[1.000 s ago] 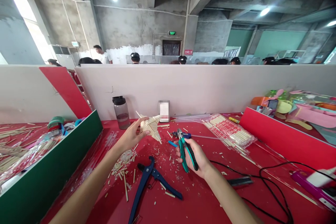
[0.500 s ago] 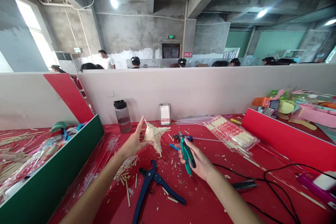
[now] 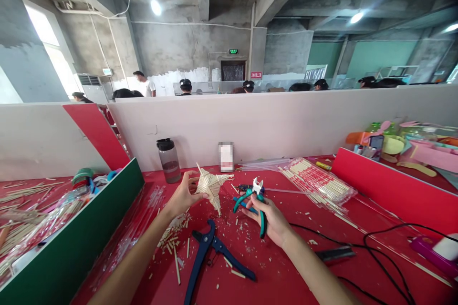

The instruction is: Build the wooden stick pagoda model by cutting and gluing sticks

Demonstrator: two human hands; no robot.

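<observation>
My left hand (image 3: 186, 194) is closed at the left side of a star-shaped piece built of thin wooden sticks (image 3: 210, 186), thumb on its near edge and fingers behind it. In my right hand (image 3: 270, 214) are green-handled cutting pliers (image 3: 263, 209), their handles spread and jaws apart, pointing up and away. A dark blue pipe cutter (image 3: 203, 252) lies on the red table in front of me, between my forearms. Behind the pliers, a tool with a dark and blue body (image 3: 245, 188) is partly hidden.
Stick offcuts (image 3: 175, 238) litter the red tabletop (image 3: 279, 271). A water bottle (image 3: 169, 162) stands against the white partition (image 3: 286, 124). Packaged sticks (image 3: 318, 178) lie at the right, and a black cable (image 3: 379, 240) loops nearby. Green (image 3: 89, 233) and red boards (image 3: 390, 186) flank the workspace.
The pliers have gone from closed to spread open in my right hand. My left fingers, raised before, have curled down behind the star.
</observation>
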